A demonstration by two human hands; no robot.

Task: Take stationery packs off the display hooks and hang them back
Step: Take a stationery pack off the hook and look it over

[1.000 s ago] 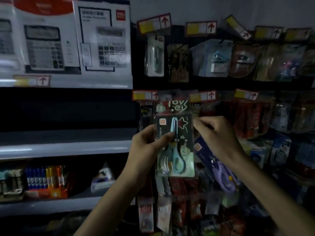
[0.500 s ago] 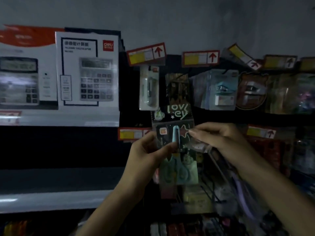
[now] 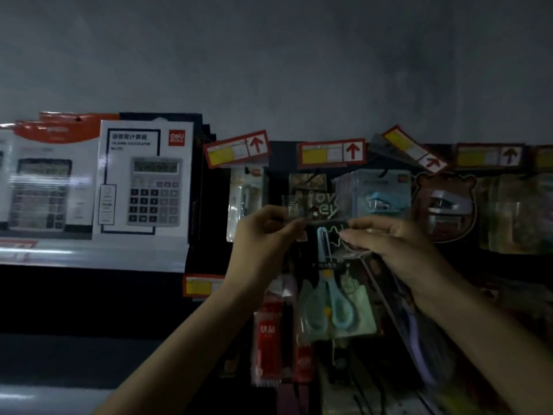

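A scissors pack, a dark card with pale blue scissors, is held up in front of the top row of display hooks. My left hand pinches its upper left edge. My right hand pinches its upper right edge. The top of the card overlaps a dark hanging pack behind it. The hook itself is hidden in the dim light.
Calculator boxes stand on a shelf at left. Red and yellow price tags top the hooks. A white pack, a blue stapler pack and a bear-shaped pack hang alongside. Red packs hang below.
Both hands have lifted the scissors pack from the middle row up to the top row of hooks. The view has tilted upward with them.
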